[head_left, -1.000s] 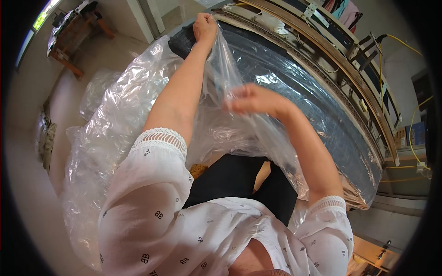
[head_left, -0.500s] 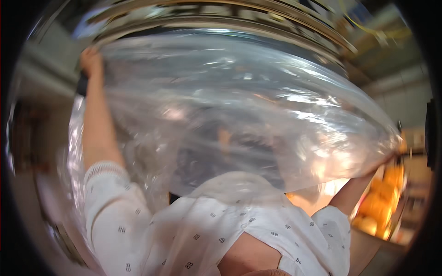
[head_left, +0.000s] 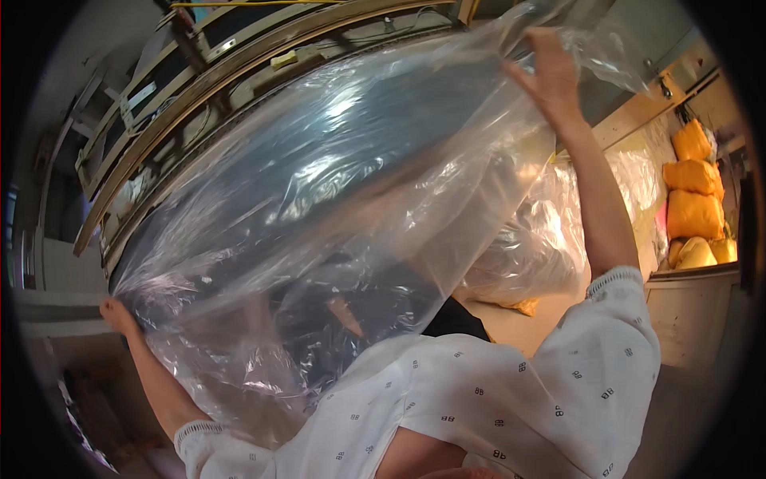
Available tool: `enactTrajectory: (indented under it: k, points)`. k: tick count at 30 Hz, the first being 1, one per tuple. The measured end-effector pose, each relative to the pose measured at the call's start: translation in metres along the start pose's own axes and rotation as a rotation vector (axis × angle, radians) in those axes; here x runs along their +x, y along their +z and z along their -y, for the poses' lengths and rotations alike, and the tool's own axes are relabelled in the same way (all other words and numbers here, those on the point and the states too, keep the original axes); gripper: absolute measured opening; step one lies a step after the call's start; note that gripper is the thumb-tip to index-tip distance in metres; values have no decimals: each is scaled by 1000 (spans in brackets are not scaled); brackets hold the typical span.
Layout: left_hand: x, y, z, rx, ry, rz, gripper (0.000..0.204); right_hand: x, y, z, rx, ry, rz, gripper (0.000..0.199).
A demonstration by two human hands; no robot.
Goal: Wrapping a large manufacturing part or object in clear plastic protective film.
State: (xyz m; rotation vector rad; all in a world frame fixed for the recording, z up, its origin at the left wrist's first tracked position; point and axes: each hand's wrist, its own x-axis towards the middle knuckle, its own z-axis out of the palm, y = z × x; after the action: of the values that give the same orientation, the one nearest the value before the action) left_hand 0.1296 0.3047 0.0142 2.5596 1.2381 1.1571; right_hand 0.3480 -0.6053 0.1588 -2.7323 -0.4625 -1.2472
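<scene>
A large clear plastic sheet (head_left: 335, 172) stretches slantwise across the space before me, creased and shiny. At the far left, the fingers of my left hand (head_left: 118, 314) are closed on its gathered edge. My right hand (head_left: 550, 76) is raised at the upper right, thumb and fingers curved around the bunched plastic with a gap showing between them. A loose end of the sheet flares out past that hand. The near part of the sheet hangs down toward my white printed shirt (head_left: 479, 391). Through the film, dark cloth shows dimly.
Beyond the sheet runs a long wooden frame (head_left: 152, 144) with cables and small parts on it. More crumpled clear plastic (head_left: 542, 239) lies to the right, on a pale surface. Orange-yellow wrapped bundles (head_left: 694, 211) are stacked at the far right.
My right hand has risen from the lower right to the upper right, lifting the sheet. My left hand has come down and nearer. The sheet now slants up to the right, and my view has turned.
</scene>
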Motion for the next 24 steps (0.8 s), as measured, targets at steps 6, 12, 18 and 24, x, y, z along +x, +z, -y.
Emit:
enactTrajectory:
  k: [6,12,18,24]
  points:
    - [24,-35,126,365,46,75,35,-52,58,-79,248,152,713,52]
    - [43,-20,125,514,-277,94,30,-5,104,-68,-56,558,957,66]
    - [36,-35,98,501,-213,189,34,-28,169,-91,194,466,440,62]
    - [35,-37,115,271,-165,-3,36,-1,114,-1,343,-34,219,30]
